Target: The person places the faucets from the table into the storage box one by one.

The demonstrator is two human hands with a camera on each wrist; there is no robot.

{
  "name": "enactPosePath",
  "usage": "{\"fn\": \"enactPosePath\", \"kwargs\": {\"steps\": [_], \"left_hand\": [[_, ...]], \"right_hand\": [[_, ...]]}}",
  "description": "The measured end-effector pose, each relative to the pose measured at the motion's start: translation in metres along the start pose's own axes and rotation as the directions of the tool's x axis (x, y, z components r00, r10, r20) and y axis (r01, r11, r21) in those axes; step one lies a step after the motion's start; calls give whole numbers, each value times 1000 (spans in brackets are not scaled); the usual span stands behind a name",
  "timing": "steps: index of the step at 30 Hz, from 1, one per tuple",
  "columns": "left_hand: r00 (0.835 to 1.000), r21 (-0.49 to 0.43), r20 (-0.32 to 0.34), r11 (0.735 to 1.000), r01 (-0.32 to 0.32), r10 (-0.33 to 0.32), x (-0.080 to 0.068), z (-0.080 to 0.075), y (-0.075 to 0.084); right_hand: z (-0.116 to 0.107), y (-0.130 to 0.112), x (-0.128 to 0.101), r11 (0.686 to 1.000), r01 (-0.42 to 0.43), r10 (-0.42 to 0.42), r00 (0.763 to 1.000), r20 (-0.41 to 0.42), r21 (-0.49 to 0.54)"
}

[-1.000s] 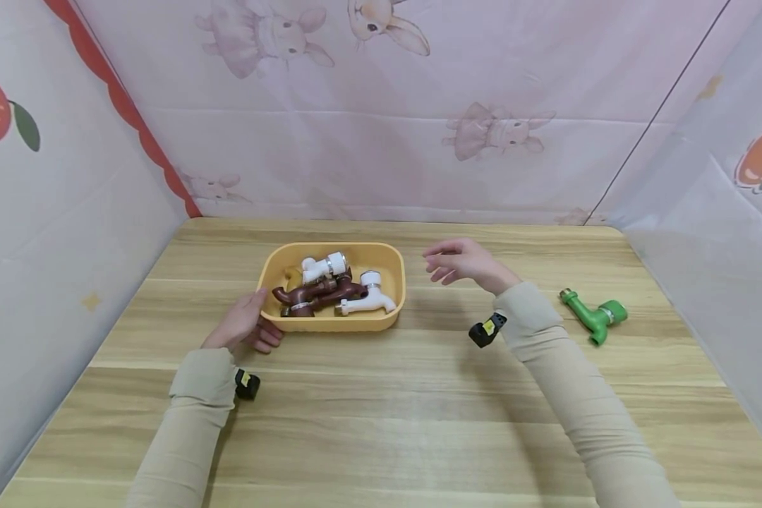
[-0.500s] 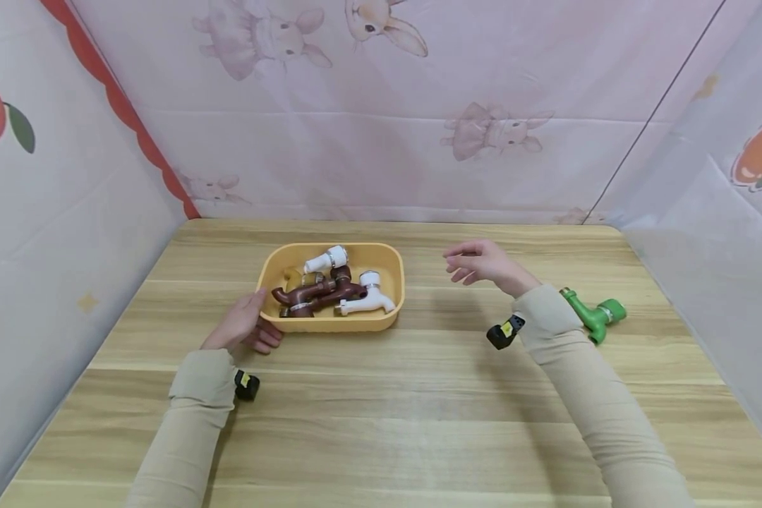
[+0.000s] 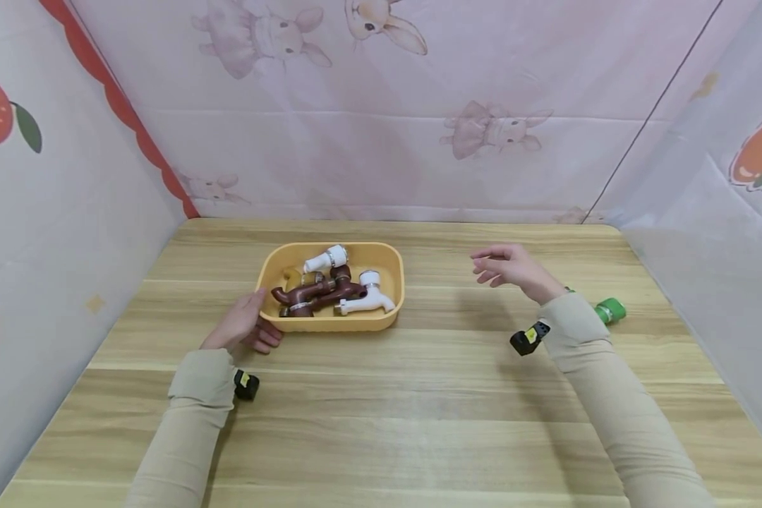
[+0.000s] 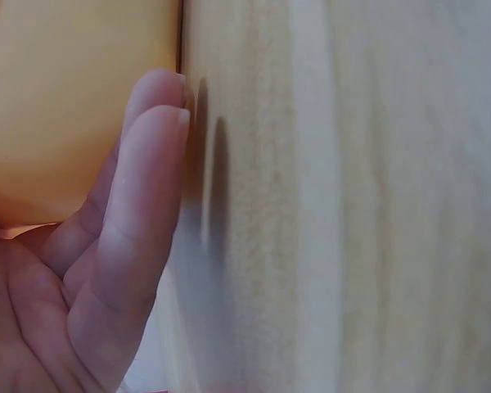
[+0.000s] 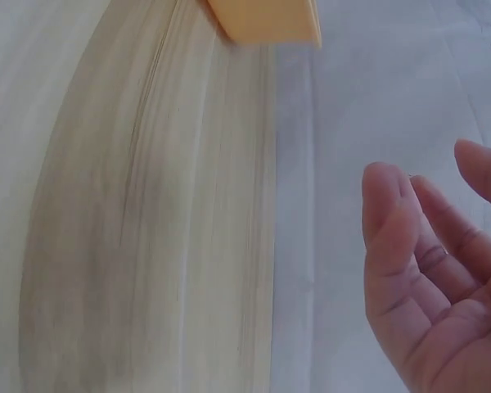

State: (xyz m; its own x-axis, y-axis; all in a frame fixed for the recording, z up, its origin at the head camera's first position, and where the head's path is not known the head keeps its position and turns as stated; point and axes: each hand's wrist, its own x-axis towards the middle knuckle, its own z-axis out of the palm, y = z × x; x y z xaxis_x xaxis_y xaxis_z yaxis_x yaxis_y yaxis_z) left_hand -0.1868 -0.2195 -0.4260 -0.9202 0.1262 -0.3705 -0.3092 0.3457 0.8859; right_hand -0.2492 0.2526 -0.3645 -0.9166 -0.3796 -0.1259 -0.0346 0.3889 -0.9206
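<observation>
1. The yellow tray (image 3: 330,324) sits left of centre on the desk (image 3: 387,416). It holds a brown tap (image 3: 317,293) and two white taps (image 3: 368,302), heaped so that they touch.
2. The left hand (image 3: 244,326) grasps the tray's near left corner, thumb at the rim. In the left wrist view its fingers (image 4: 143,205) lie along the outer wall (image 4: 65,106). That hold looks enough to steady the tray. I would press it down and keep it flat rather than lift, since a tilt would probably send the loose taps sliding.
3. The right hand (image 3: 511,268) hangs above the desk, well apart from the tray on its right. Its fingers are released and loosely spread, with nothing in them, and the right wrist view shows the palm (image 5: 430,286) bare.
4. A green tap (image 3: 610,310) lies on the desk just beyond the right sleeve, which covers most of it. It is the loose thing nearest that hand.
5. If the right hand goes for the green tap, it is best taken around the body, not the threaded end — the body looks the thicker, surer part to close on. The wrist needs to clear it first, because how the covered part lies cannot be told.
6. Anything going into the tray fits best in the bare right end, set down low — dropped on the heap, it could roll.
</observation>
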Motion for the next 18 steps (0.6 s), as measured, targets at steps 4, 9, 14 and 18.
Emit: {"fn": "enactPosePath", "kwargs": {"steps": [4,9,14,18], "left_hand": [[1000,0,-1,1000,3,-3,0,0,0],[1000,3,1,1000,0,0,0,-1,0],[1000,2,-2,1000,4,-4,-1,-1,1],[1000,1,-5,1000,12,-12,-2,-1,1]], "right_hand": [[-8,6,-6,1000,-8,8,1000,-18,-12],[-17,12,-13,999,-22,21,999,-35,-38],[-23,18,-20,997,-54,51,997,-55,-48],[-29,24,-27,996,-67,62,995,-79,-58]]}}
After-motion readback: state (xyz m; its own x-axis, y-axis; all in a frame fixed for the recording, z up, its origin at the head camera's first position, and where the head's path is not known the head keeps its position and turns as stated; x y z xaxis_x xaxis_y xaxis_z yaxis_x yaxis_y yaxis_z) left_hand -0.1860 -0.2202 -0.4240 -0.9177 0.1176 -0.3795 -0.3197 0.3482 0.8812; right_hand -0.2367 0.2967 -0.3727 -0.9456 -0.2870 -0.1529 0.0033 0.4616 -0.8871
